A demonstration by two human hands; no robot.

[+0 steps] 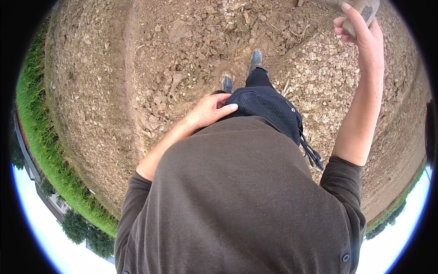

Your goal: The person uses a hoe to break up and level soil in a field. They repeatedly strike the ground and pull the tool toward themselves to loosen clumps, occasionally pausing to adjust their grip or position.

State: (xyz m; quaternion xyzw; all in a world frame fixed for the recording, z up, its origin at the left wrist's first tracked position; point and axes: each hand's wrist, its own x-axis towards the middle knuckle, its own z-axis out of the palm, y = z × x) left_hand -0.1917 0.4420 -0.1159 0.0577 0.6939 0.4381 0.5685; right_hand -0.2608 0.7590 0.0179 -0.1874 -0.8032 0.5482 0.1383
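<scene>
At the upper right, my right hand (362, 34) grips a grey-brown handle (361, 17) of a larger object, which runs out of the picture's top edge; what it belongs to cannot be told. My left hand (214, 109) rests by my waist, its fingers on the edge of a black mesh waist bag (261, 102) with dangling cords (311, 154). Nothing shows held in that hand, though its fingertips are partly hidden. Beyond the bag, two muddy dark boots (256, 60) stand on the soil, one farther forward than the other.
Loose, cloddy brown soil (171, 51) surrounds my feet. A shallow straight track (129, 68) runs through it to the left. Green grass (44, 137) borders the soil at the far left, with trees (77, 226) and buildings beyond.
</scene>
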